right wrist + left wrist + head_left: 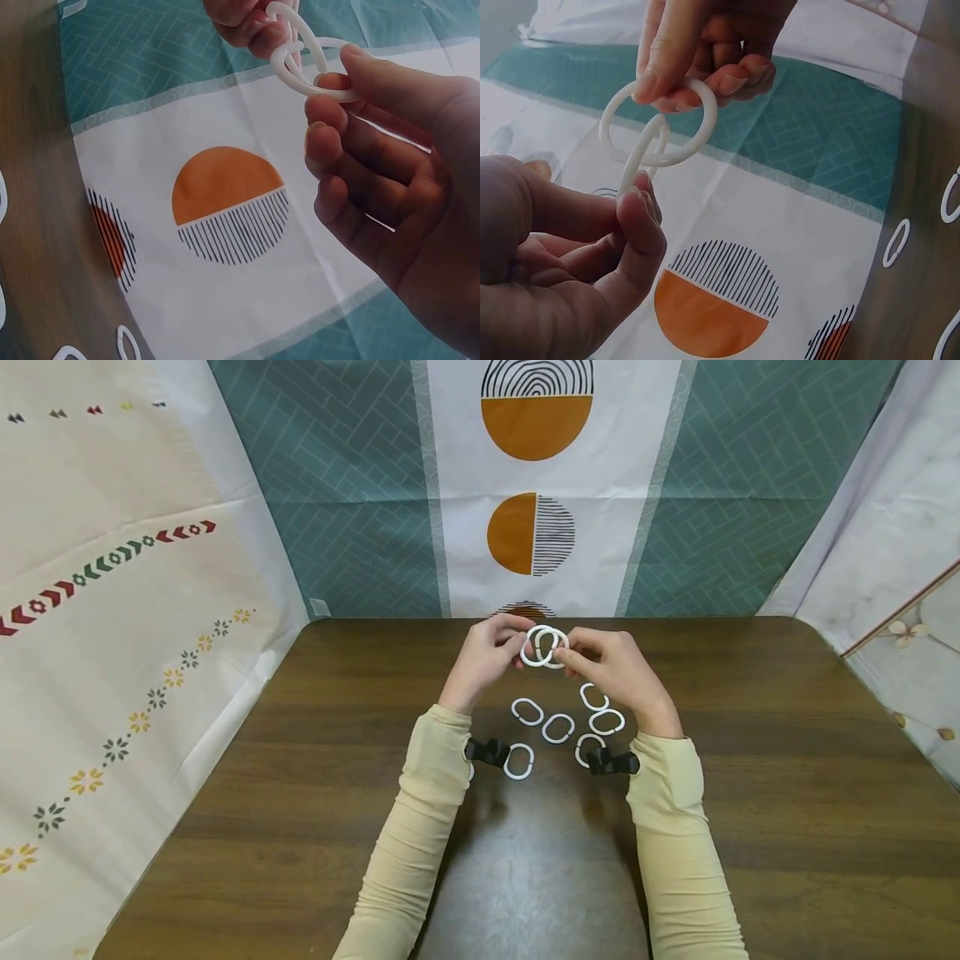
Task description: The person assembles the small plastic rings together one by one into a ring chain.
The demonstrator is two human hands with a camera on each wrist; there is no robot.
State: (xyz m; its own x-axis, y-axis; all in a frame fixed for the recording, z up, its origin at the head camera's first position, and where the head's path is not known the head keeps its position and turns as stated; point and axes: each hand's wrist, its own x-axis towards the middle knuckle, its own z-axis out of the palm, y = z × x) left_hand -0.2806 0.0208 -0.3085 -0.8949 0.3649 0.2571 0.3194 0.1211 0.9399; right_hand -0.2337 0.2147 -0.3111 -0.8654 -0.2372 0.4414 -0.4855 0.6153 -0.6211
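Above the far part of the table, my left hand [487, 656] pinches a white plastic chain link [632, 161] between thumb and fingers. A second white link [709, 112] is pinched by my right hand [611, 667], thumb on one side and fingertips on the other. The two oval links pass through each other and look hooked together in both wrist views. Fingertips hide part of each link. Below the hands, several loose white links lie on the table, including one [557, 742] in the middle and one [506, 764] beside the left wrist.
The brown wooden table [300, 802] reaches back to a patterned cloth backdrop [360, 543]. Cream cloth [112, 610] hangs at the left, pale cloth [885, 527] at the right. Black wrist mounts [487, 752] partly cover some loose links.
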